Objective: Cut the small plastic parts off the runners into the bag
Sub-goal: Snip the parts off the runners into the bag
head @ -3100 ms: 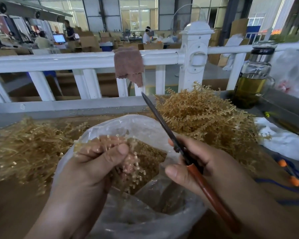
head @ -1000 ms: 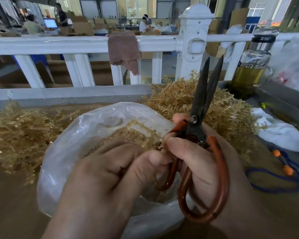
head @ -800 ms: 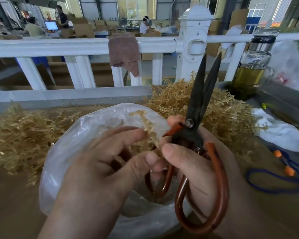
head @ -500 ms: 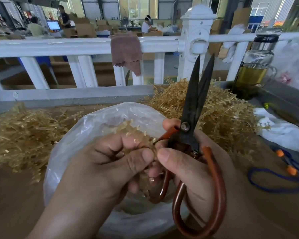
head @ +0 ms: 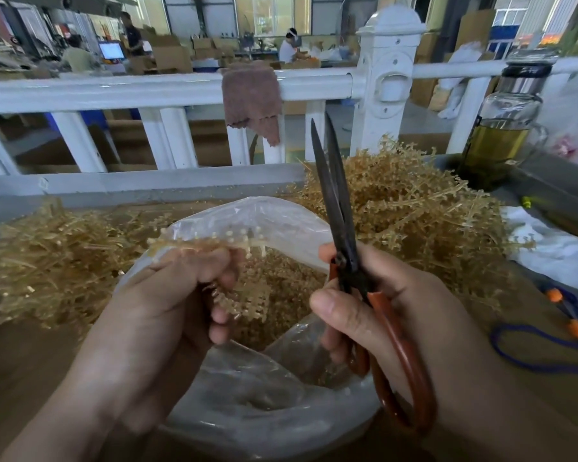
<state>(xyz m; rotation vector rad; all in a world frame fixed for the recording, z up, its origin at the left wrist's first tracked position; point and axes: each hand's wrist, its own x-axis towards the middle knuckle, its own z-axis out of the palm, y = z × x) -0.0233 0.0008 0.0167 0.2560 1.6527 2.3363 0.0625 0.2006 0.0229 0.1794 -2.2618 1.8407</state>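
Holding a bundle of runners [head: 211, 248] over the open mouth of the clear plastic bag [head: 257, 405], the left hand [head: 161, 311] has its grip closed around the stems, so that the small plastic parts [head: 237, 301] still attached hang just below the fingers and directly above the bag's contents; anything cut here would presumably drop straight in. The right hand [head: 391, 315] has its grip closed on the red handles of the scissors [head: 344, 261], thumb along one side and fingers through the loop. The blades point up and away from the bundle, nearly together, with only the tips slightly parted. They touch no runner, which suggests a pause between cuts while the bundle is turned or re-seated.

The bag stands on the desk [head: 20, 355] between the two hands, its rim rolled open; it already holds a deep layer of loose tan parts. To the left lies a flat heap of thin stalks [head: 44, 258], probably stripped runners, though this cannot be confirmed. Behind the scissors rises a bushier pile [head: 414, 211] whose branches still carry small knobs, likely the uncut stock, kept within reach of the right side. A glass bottle [head: 504, 128] at the far right, beside the white railing [head: 167, 91], holds yellowish liquid to roughly half its height.
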